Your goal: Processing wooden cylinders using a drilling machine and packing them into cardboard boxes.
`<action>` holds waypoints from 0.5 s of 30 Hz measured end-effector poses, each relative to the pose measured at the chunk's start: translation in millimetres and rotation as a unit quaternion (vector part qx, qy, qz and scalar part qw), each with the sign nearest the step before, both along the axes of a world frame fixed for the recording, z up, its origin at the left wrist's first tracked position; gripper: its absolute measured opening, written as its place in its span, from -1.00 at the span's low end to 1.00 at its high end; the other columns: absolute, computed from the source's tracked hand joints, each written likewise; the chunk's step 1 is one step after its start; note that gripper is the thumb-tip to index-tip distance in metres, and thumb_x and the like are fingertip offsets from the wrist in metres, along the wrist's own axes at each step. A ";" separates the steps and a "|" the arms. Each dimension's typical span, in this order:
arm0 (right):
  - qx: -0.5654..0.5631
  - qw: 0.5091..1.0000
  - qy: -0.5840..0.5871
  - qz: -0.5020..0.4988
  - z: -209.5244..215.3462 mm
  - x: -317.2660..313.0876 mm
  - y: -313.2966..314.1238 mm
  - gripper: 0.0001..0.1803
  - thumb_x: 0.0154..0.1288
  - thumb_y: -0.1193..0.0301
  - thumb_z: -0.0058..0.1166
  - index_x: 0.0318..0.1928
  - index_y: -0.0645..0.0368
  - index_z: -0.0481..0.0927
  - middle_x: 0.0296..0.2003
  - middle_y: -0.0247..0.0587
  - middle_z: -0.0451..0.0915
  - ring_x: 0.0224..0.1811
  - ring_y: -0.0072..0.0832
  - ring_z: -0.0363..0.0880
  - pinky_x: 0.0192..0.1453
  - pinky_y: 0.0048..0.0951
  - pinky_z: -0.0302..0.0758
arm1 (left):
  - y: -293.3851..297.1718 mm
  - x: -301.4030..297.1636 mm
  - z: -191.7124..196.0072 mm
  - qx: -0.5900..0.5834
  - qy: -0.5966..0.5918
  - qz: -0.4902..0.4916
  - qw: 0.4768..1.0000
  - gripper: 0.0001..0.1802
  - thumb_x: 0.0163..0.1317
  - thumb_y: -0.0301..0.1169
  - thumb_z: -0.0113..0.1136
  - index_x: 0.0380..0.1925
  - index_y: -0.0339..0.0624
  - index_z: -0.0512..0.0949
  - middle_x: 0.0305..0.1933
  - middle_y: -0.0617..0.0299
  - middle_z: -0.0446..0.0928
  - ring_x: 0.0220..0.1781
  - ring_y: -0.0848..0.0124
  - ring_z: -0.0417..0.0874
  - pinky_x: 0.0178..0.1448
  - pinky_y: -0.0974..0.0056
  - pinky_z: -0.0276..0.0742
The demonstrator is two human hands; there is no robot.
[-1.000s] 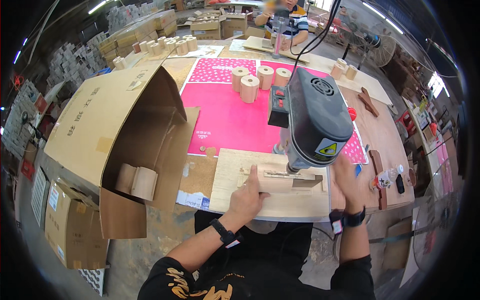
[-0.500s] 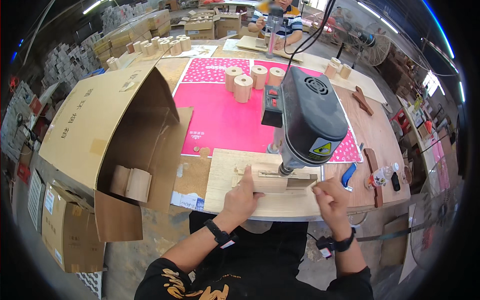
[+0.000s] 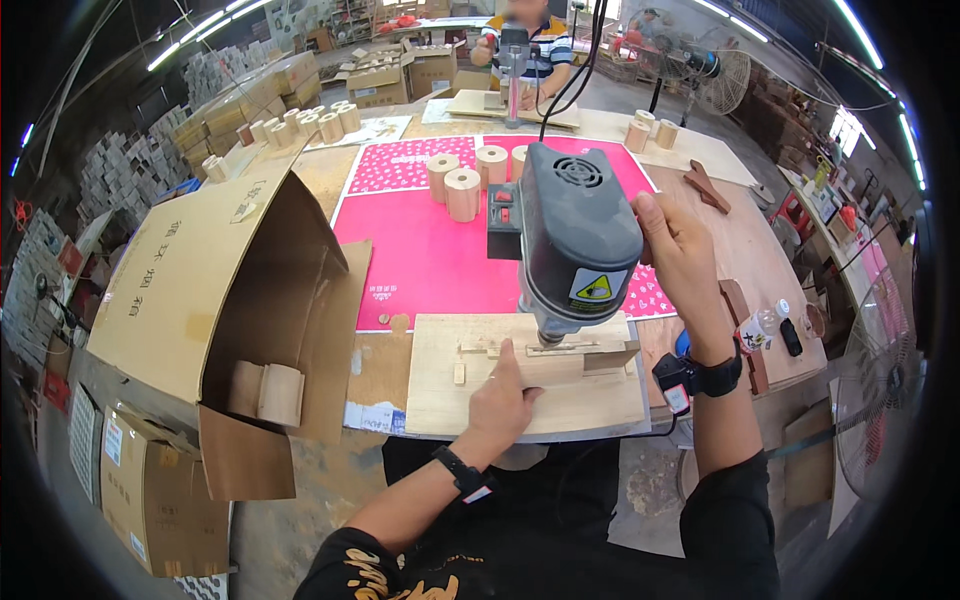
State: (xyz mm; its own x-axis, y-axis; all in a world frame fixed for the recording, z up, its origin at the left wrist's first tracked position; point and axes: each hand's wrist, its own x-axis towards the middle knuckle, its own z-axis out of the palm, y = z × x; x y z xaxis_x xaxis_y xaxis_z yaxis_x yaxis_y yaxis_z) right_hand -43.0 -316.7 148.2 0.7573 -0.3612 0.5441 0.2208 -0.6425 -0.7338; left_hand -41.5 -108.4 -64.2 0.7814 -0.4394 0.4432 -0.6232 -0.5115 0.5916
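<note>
Left hand (image 3: 503,398): index finger stretched forward, tip pressed on a thin wooden strip (image 3: 562,349) lying on the plywood base board (image 3: 440,395); other fingers curled loosely, palm flat on the board, grasping nothing. Wrist with a black watch, forearm comes up from the lower edge at a slant.

Right hand (image 3: 680,255): raised, fingers wrapped over the right flank of the grey motor housing (image 3: 578,240) of the bench drill, thumb side toward the camera. Whether it clenches a lever behind the housing, cannot tell. Forearm near vertical, black watch at the wrist.

Strip sits directly under the drill spindle, against a small wooden stop block (image 3: 610,358) on the board. Board lies at the near table edge.

Further out: pink sheet (image 3: 430,250) behind the board, wooden cylinders (image 3: 462,193) standing on it. Open cardboard box (image 3: 215,300) to the left, wooden pieces inside.
</note>
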 end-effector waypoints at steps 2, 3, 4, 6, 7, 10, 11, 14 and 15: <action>0.004 1.000 -0.014 0.020 -7.7 -2.6 -2.2 -0.70 0.48 0.29 0.00 -0.25 0.32 0.56 -0.58 -0.31 0.42 -0.53 -0.62 0.36 -0.42 -0.51 0.31 | -6.3 -1.5 -2.2 0.002 -0.010 0.020 1.000 0.05 0.05 -0.26 0.43 0.39 -0.52 0.00 -0.21 -0.21 0.59 -0.28 -0.03 0.68 -0.28 0.09 0.59; 0.003 0.999 -0.040 0.012 -20.0 -11.9 -1.2 -0.75 0.46 0.35 0.00 -0.27 0.31 0.56 -0.56 -0.30 0.43 -0.52 -0.61 0.37 -0.42 -0.50 0.30 | -7.7 -1.8 -3.6 0.003 -0.006 0.026 1.000 0.05 0.06 -0.26 0.42 0.39 -0.53 0.00 -0.21 -0.21 0.59 -0.27 -0.03 0.69 -0.28 0.10 0.59; 0.005 0.997 -0.081 0.015 -36.5 -25.3 1.4 -0.80 0.44 0.42 0.00 -0.29 0.31 0.57 -0.55 -0.28 0.44 -0.50 -0.60 0.38 -0.42 -0.49 0.30 | -8.0 -1.7 -5.0 0.000 -0.003 0.029 1.000 0.05 0.06 -0.26 0.42 0.39 -0.53 0.00 -0.21 -0.21 0.59 -0.27 -0.03 0.69 -0.28 0.10 0.59; -0.133 0.968 -0.195 0.084 -69.2 -49.1 -0.5 -0.92 0.28 0.52 0.08 -0.31 0.28 0.58 -0.51 -0.19 0.47 -0.51 -0.44 0.42 -0.39 -0.46 0.33 | -6.3 -1.0 -7.4 -0.003 -0.006 0.016 1.000 0.04 0.06 -0.28 0.42 0.38 -0.54 -0.01 -0.20 -0.20 0.59 -0.26 -0.03 0.69 -0.27 0.11 0.59; -0.169 0.960 -0.193 0.111 -87.4 -56.2 -0.7 -0.94 0.22 0.52 0.13 -0.31 0.26 0.59 -0.49 -0.19 0.49 -0.49 -0.39 0.44 -0.39 -0.43 0.36 | -5.6 -0.6 -8.1 -0.001 -0.003 0.017 1.000 0.04 0.06 -0.28 0.42 0.38 -0.54 -0.01 -0.20 -0.20 0.59 -0.26 -0.03 0.69 -0.27 0.11 0.59; -0.216 0.951 -0.185 0.117 -133.4 -61.4 0.0 -0.90 0.11 0.53 0.22 -0.31 0.21 0.62 -0.45 -0.21 0.53 -0.45 -0.32 0.48 -0.37 -0.36 0.40 | -5.7 0.3 -7.8 0.002 -0.016 0.010 1.000 0.04 0.06 -0.28 0.42 0.38 -0.54 -0.01 -0.20 -0.21 0.59 -0.26 -0.03 0.69 -0.27 0.11 0.60; -0.242 0.954 -0.151 0.095 -144.1 -60.1 0.6 -0.86 0.06 0.54 0.25 -0.31 0.19 0.63 -0.43 -0.22 0.55 -0.42 -0.29 0.49 -0.36 -0.32 0.42 | -6.1 -0.2 -6.7 -0.004 -0.016 0.009 1.000 0.04 0.06 -0.29 0.42 0.38 -0.54 -0.01 -0.19 -0.21 0.59 -0.24 -0.02 0.69 -0.27 0.11 0.60; -0.253 0.949 -0.160 0.098 -151.1 -55.6 2.2 -0.82 0.02 0.53 0.28 -0.29 0.18 0.64 -0.41 -0.23 0.57 -0.39 -0.28 0.51 -0.35 -0.31 0.43 | -4.8 -0.9 0.6 -0.013 -0.002 0.013 1.000 0.05 0.05 -0.26 0.43 0.39 -0.50 0.00 -0.14 -0.22 0.59 -0.19 -0.02 0.68 -0.22 0.10 0.60; -0.263 0.947 -0.162 0.082 -144.8 -55.9 4.7 -0.86 0.07 0.52 0.25 -0.29 0.18 0.64 -0.42 -0.24 0.57 -0.42 -0.28 0.51 -0.35 -0.32 0.42 | -2.7 -0.2 4.5 -0.006 0.035 0.000 0.999 0.06 0.05 -0.23 0.43 0.40 -0.46 0.00 -0.10 -0.23 0.59 -0.15 -0.04 0.68 -0.17 0.09 0.61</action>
State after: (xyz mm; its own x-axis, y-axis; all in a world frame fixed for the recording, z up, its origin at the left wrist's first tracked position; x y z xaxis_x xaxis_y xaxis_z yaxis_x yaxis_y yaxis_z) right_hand -98.9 -312.0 3.5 0.5418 0.1326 0.8300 0.5080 -0.8384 -0.1977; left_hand -41.8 -111.1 -59.7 0.8111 -0.4343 0.3918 -0.5794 -0.5047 0.6399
